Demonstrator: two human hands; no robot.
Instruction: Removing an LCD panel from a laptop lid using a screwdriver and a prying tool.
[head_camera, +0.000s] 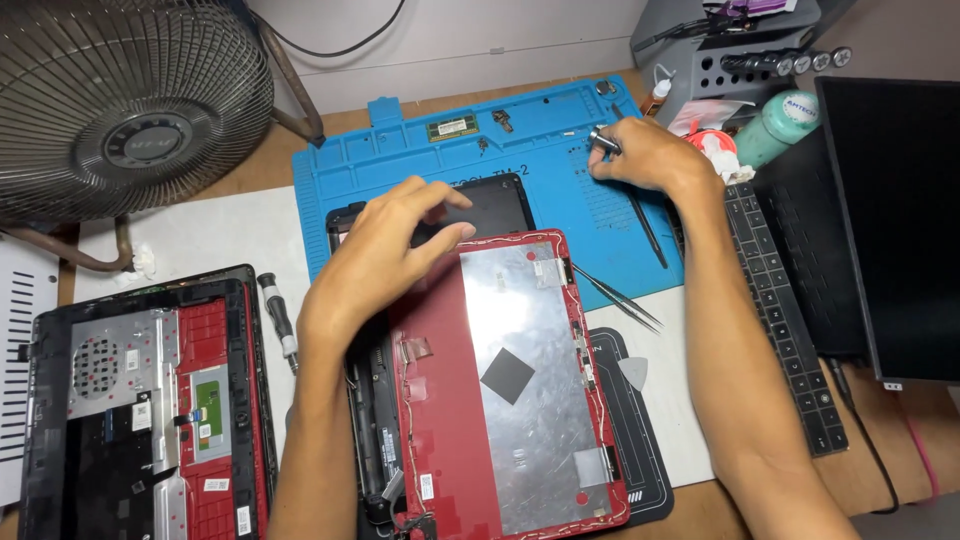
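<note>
The left hand (395, 250) lies with spread, bent fingers on the upper left corner of the red laptop lid (505, 385), its fingertips pressing where the lid meets the black laptop base (490, 205) below it; it grips nothing, it only presses flat. The right hand (645, 155) is behind the lid, over the blue work mat (560, 150), and its fingers are closed around the metal top of a thin screwdriver (640, 215), which stands tilted with its tip on the mat. The lid lies with the inside up and shows a silver foil sheet with a dark square patch in the middle. Just to the right of the lid, a pair of tweezers (615, 295) lies across the edge of the mat, and a small grey pick (633, 372) lies near it on a dark pad. The blue mat has shallow compartments along its far rim; one holds a green memory module (452, 127), and another holds small metal parts, too small to tell what kind. Left of the lid is a black screwdriver handle (278, 315), and further left a second opened laptop shell (140, 400) in red and black. Right of the lid, a black keyboard (790, 330) and a dark screen panel (895, 220) lie. A grey tool holder (730, 65) behind the mat holds several screwdriver bits. A fan (125, 100) stands far left.
</note>
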